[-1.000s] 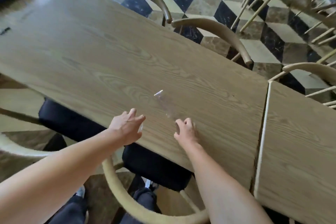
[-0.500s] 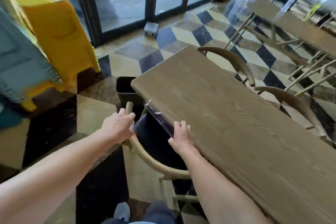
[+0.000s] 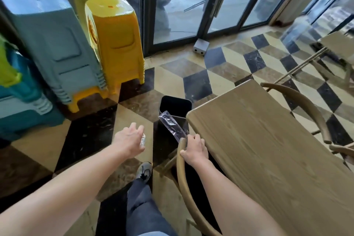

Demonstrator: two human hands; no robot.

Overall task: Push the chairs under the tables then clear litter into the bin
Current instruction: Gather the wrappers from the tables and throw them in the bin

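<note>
A black bin [image 3: 175, 106] stands on the floor at the near end of the wooden table [image 3: 268, 149]. My right hand [image 3: 194, 147] grips a long clear plastic wrapper [image 3: 171, 126], which sticks up over the bin's near rim; the same hand rests on the curved back of a wooden chair [image 3: 182, 174] tucked at the table's side. My left hand [image 3: 130, 140] hangs over the floor left of the bin, closed around a small crumpled clear wrapper [image 3: 142, 140].
Stacked plastic stools, yellow [image 3: 116, 44] and grey-blue [image 3: 55, 48], stand at the left. Glass doors [image 3: 183, 2] lie ahead, with a small grey box [image 3: 200, 46] on the floor. More wooden chairs [image 3: 306, 109] sit at the table's far side. My foot [image 3: 144, 171] steps forward.
I have walked from the table's middle to its end. Both hands carried the wrappers off the tabletop; the bin is now close, just beyond my hands.
</note>
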